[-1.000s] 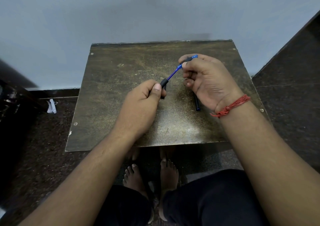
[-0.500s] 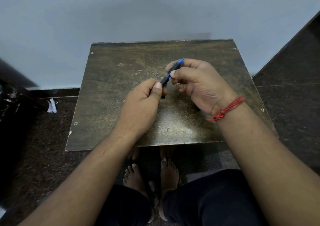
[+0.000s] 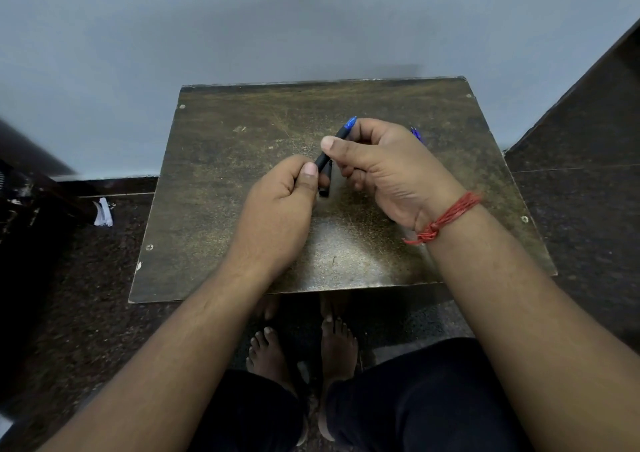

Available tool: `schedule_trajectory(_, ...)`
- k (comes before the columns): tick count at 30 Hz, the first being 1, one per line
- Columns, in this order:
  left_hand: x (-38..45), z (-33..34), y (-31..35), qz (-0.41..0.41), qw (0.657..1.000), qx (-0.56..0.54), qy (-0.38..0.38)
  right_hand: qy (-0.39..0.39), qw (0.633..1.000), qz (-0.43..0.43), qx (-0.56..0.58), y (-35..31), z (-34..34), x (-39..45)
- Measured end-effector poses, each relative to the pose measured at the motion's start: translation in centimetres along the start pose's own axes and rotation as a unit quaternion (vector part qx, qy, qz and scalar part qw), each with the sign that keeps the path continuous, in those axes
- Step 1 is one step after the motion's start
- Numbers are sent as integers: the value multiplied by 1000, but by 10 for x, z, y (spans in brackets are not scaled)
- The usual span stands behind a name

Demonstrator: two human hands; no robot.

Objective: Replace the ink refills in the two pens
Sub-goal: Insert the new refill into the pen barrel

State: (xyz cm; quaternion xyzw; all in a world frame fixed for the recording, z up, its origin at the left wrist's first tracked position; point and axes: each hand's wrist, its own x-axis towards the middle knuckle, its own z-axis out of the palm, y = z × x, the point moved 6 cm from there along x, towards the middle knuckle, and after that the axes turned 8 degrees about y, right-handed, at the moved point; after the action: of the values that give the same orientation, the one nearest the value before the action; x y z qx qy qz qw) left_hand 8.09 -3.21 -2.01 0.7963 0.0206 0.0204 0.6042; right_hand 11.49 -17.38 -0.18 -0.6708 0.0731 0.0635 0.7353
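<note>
My left hand [image 3: 277, 206] fingers pinch the pen [image 3: 333, 148] low to steady it; right hand [image 3: 384, 167] fingers grip its upper half, likely for screwing it shut.

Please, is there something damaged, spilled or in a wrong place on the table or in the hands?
Nothing stands out. The left hand and right hand both hold the black pen above the table; no ink stains show. A small blue item peeks out behind the right hand, too hidden to identify.
</note>
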Motion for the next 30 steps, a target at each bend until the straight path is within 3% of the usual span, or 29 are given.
schedule_trajectory(6,1,1,1,1,1000,-4,2,16,999,-28,-40,5,-6,6)
schedule_trajectory(11,2,2,-2,-9,1000,-19,-3,-3,997,5,81,1,-11,5)
schedule_trajectory(15,1,2,-2,-9,1000,-16,-3,-22,994,14,108,0,-4,3)
schedule_trajectory(22,-1,4,0,-2,1000,-4,-4,41,998,-5,55,4,-5,5)
schedule_trajectory(30,0,3,-1,-11,1000,-23,-5,-14,995,-7,97,-3,-10,2)
